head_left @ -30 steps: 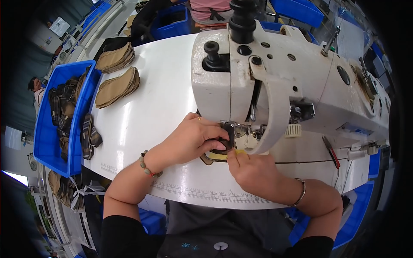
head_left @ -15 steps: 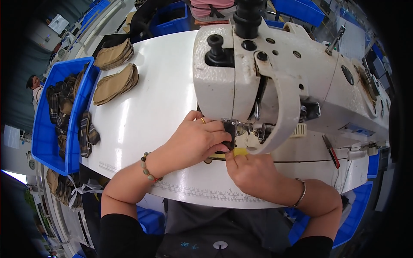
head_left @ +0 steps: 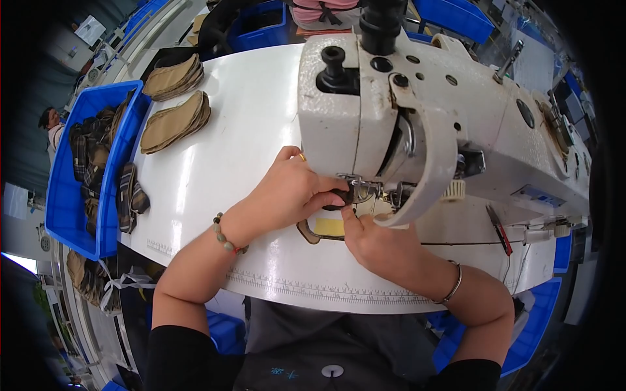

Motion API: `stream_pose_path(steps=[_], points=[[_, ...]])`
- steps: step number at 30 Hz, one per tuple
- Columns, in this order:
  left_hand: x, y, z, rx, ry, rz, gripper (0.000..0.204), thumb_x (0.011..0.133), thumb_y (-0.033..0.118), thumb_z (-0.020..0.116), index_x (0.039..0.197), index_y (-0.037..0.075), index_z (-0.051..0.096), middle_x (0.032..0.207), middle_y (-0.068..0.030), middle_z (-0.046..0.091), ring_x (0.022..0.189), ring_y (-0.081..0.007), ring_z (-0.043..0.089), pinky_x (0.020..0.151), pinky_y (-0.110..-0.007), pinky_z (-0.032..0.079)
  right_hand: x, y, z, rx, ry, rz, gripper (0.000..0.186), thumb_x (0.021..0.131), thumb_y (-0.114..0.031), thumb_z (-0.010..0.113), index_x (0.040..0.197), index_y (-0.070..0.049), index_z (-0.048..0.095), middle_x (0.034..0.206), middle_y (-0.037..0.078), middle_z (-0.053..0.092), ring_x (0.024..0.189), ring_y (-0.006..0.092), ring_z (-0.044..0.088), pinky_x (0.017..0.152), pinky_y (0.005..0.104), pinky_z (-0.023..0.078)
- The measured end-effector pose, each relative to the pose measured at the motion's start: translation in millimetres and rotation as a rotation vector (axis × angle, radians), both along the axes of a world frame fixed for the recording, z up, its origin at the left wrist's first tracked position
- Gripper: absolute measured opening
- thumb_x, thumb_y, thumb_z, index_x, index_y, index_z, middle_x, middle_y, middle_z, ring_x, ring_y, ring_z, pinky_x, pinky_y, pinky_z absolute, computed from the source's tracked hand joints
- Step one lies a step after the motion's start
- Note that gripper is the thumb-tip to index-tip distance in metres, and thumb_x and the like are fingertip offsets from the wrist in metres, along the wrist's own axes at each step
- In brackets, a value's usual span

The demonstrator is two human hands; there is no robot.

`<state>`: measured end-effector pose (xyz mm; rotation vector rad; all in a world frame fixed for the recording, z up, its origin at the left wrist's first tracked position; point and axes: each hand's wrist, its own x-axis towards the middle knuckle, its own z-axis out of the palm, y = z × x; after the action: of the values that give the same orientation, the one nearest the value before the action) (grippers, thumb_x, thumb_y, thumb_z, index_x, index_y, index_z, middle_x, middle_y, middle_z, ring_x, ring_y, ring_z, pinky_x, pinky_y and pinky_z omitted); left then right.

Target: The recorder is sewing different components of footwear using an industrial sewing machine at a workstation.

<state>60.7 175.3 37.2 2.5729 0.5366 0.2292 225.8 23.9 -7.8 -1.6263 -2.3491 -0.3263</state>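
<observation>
At the sewing machine's presser foot (head_left: pixel 365 188), a small dark fabric piece (head_left: pixel 340 197) lies under my fingers. My left hand (head_left: pixel 293 192) comes in from the left, its thumb and fingers closed on that piece beside the foot. Close in front of the foot, my right hand (head_left: pixel 385 244) is bent, with thumb and forefinger pinched together at the near edge of the same piece. A curved brown edge (head_left: pixel 308 232) shows below my left hand, next to a yellow patch (head_left: pixel 329 227). My fingers hide most of the fabric.
The white sewing machine (head_left: pixel 398 111) fills the right side. Red-handled snips (head_left: pixel 499 231) lie on the table's right. Two stacks of tan fabric pieces (head_left: pixel 173 124) sit at the far left, beside a blue bin (head_left: pixel 104 241) of dark plaid pieces. A ruler strip (head_left: pixel 313 290) runs along the near edge.
Both hands have shifted slightly away from me, the left one also turning at the foot. More of the brown edge and yellow patch now shows between them.
</observation>
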Motion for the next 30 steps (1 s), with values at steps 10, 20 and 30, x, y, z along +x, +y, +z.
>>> stream_pose_path(steps=[10,20,30], points=[[3,5,-7,-0.175,-0.047,0.011,0.017,0.088,0.027,0.071,0.101,0.016,0.075,0.094,-0.0006,0.072,0.092,-0.0207,0.064,0.089,-0.038,0.037,0,0,16,-0.007,-0.021,0.011,0.045,0.072,-0.012,0.064,0.113,0.005,0.069,0.062,0.002,0.062,0.042,0.0147,0.052,0.041,0.0315,0.039],[0,7,-22,-0.144,-0.152,-0.046,0.016,0.088,0.026,0.071,0.1,0.016,0.073,0.095,0.0008,0.069,0.097,-0.0188,0.06,0.091,-0.037,0.034,8,-2,9,0.057,-0.031,0.002,0.035,0.076,-0.016,0.07,0.109,-0.004,0.072,0.065,0.0,0.056,0.051,0.0163,0.055,0.048,0.0341,0.046],[3,7,-25,-0.04,-0.243,-0.055,0.016,0.086,0.026,0.072,0.099,0.017,0.071,0.098,0.0025,0.067,0.098,-0.0179,0.06,0.089,-0.037,0.035,11,1,15,0.049,0.164,-0.099,0.026,0.078,-0.013,0.068,0.104,-0.012,0.073,0.069,-0.001,0.059,0.054,0.0165,0.057,0.048,0.036,0.045]])
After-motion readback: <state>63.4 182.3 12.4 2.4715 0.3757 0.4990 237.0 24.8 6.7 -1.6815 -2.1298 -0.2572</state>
